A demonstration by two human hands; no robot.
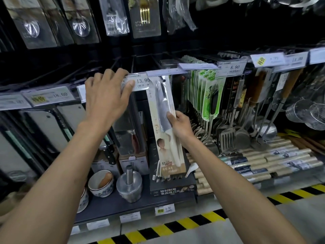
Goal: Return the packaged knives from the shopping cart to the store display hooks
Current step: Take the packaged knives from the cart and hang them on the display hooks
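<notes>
A long packaged knife (pixel 162 106) with a white handle and beige card hangs upright in front of the display. Its top hole sits right under a white price-tag holder (pixel 165 73) at the end of a hook. My right hand (pixel 179 125) pinches the package's right edge at mid-height, thumb on the front. My left hand (pixel 107 97) grips the 13.90 price tag (pixel 140 82) of the neighbouring hook, thumb on its face and fingers over its top. The hook rod itself is hidden behind the tags. No shopping cart is in sight.
Boxed cleavers (pixel 47 127) hang at the left under an 18.00 tag. Green-carded tools (pixel 209 95) and steel spatulas (pixel 228 136) hang at the right. On the bottom shelf stand a ceramic bowl (pixel 100 184), a metal mortar (pixel 129 185) and a dark knife box (pixel 173 190). Yellow-black tape (pixel 175 228) edges the floor.
</notes>
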